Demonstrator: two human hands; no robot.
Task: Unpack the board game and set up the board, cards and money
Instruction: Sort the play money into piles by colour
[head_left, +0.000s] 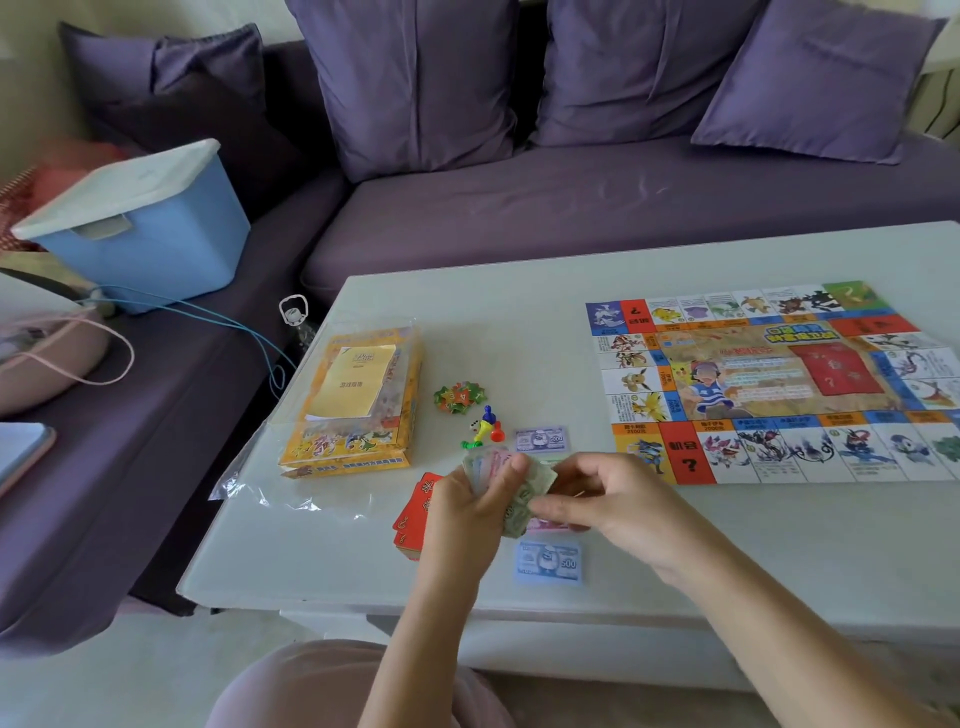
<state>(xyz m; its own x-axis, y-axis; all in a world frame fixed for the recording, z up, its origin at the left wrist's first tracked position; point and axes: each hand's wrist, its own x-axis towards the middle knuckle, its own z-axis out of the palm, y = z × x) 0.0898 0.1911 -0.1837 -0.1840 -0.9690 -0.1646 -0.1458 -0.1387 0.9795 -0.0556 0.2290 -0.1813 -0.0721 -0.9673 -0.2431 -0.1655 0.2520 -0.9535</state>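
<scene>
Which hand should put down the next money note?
Probably the right hand. It is already pinching a note off the money stack, while the left hand is full holding that stack. The blue 500 note lies just below it.

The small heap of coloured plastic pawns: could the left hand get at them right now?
Probably not at once: the left hand is full of paper money. The coloured plastic pawns lie just beyond it on bare table, unblocked.

Board (769, 384) flat — money (511, 486) fanned, held
</scene>
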